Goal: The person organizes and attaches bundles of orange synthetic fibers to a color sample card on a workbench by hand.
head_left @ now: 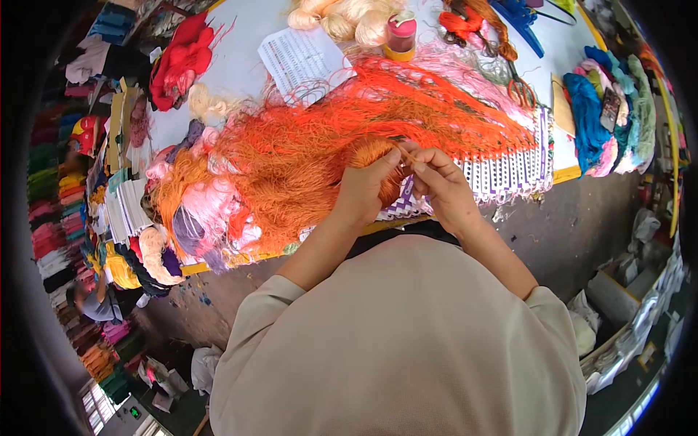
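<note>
My left hand (363, 190) is closed around a thick bundle of orange-brown thread (369, 151) near the table's front edge. Close beside it, my right hand (447, 190) pinches a few strands drawn from that bundle, its fingertips almost meeting my left thumb. Loose orange-brown thread (287, 174) spreads out to the left of the hands. Behind them lies a long mass of bright red-orange thread (436, 98). Its ends run to a row of white punched cards (502, 174) along the front edge.
A printed sheet (302, 62) and a pink-topped jar (400, 36) are at the back. Scissors (520, 91) lie to the right. Cream skeins (349, 16), red skeins (182, 62) and blue skeins (587, 109) surround the work. Shelves of coloured yarn (54, 240) and a person (102, 305) appear at left.
</note>
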A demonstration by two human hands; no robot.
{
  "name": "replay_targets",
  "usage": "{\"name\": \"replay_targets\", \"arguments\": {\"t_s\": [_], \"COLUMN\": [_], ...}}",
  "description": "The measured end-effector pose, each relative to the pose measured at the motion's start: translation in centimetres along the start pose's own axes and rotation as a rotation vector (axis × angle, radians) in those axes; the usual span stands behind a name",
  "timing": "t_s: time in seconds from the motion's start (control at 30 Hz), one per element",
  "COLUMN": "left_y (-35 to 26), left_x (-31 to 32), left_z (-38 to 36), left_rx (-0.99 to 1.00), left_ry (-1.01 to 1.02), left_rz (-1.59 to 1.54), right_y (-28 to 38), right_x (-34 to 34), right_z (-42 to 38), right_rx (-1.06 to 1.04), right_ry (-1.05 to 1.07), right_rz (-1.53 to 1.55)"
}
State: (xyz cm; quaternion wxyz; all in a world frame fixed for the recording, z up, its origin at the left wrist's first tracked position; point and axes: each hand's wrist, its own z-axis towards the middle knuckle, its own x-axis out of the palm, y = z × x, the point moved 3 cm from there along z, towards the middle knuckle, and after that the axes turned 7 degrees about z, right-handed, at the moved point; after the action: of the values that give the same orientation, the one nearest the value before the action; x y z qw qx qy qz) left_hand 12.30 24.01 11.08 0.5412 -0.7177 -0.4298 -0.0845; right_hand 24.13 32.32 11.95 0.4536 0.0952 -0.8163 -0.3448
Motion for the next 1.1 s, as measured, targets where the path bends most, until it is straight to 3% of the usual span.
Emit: {"name": "replay_targets", "arguments": {"t_s": [0.23,0.47,0.53,0.7,0.83,0.87,0.9,0.93,0.97,1.1], "left_y": [-0.4,-0.8,-1.3,-1.6,-1.9,-1.9,-1.7,-1.8,-2.5,-6.0], "left_x": [-0.7,-0.9,-0.6,-1.1,-1.1,-2.2,-3.6,-4.4,-4.3,-12.6], "left_z": [0.7,0.7,0.5,0.0,-0.6,-0.6,-0.4,-0.4,-0.9,-2.5], "left_rx": [0.045,0.036,-0.017,-0.026,-0.068,-0.068,-0.069,-0.069,-0.074,0.006], "left_ry": [-0.051,-0.051,-0.064,-0.091,-0.241,-0.241,-0.109,0.022,-0.15,-0.213], "left_rz": [0.048,0.018,-0.015,-0.078,-0.067,-0.067,-0.158,-0.249,-0.185,-0.171], "right_y": [0.7,0.6,0.8,1.6,1.5,1.3,1.4,1.4,1.4,1.5], "right_x": [0.7,-0.6,-1.4,-1.6,-2.3,-2.7,-3.2,-4.0,-5.2,-17.1], "right_z": [1.0,1.5,1.8,2.0,1.7,1.5,1.2,0.7,0.3,-2.9], "right_rx": [-0.106,-0.109,-0.136,-0.189,-0.151,-0.123,-0.124,-0.097,-0.069,-0.059], "right_ry": [0.056,0.013,-0.116,-0.102,0.036,0.081,0.08,0.028,-0.024,-0.154], "right_rz": [-0.221,-0.246,-0.104,0.032,0.094,0.077,0.077,-0.035,-0.147,-0.653]}}
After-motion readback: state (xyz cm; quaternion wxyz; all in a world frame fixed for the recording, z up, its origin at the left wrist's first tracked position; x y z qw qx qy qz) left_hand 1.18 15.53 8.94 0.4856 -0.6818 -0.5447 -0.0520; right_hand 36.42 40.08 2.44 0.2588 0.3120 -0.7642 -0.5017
